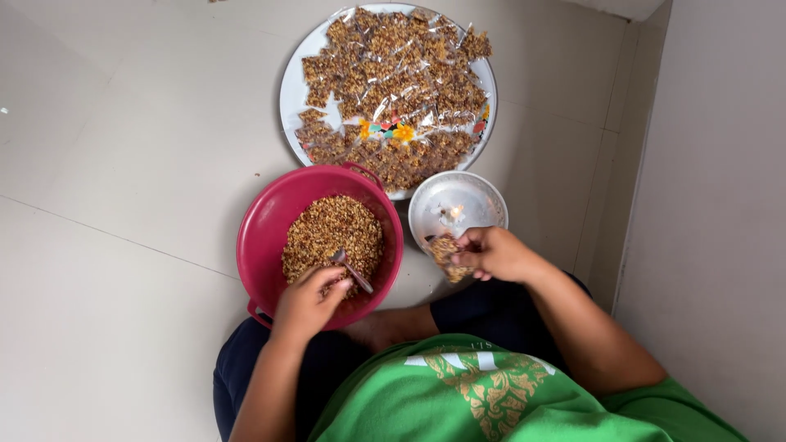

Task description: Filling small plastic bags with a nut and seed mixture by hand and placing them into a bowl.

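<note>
My left hand (307, 301) grips a metal spoon (352, 270) whose tip lies in the brown grain mix (332, 233) inside a pink plastic basin (270, 221). My right hand (491, 252) holds a small clear plastic packet (446, 252) partly filled with the same brown mix, at the near edge of a small metal plate (471, 196). A tiny lit flame (455, 214) stands on that plate. Beyond them a large round white tray (291, 82) is heaped with several filled, sealed packets (393, 90).
I sit on a pale tiled floor (123, 164), wearing a green shirt and dark trousers, with knees near the basin. A grey wall (720, 205) rises close on the right.
</note>
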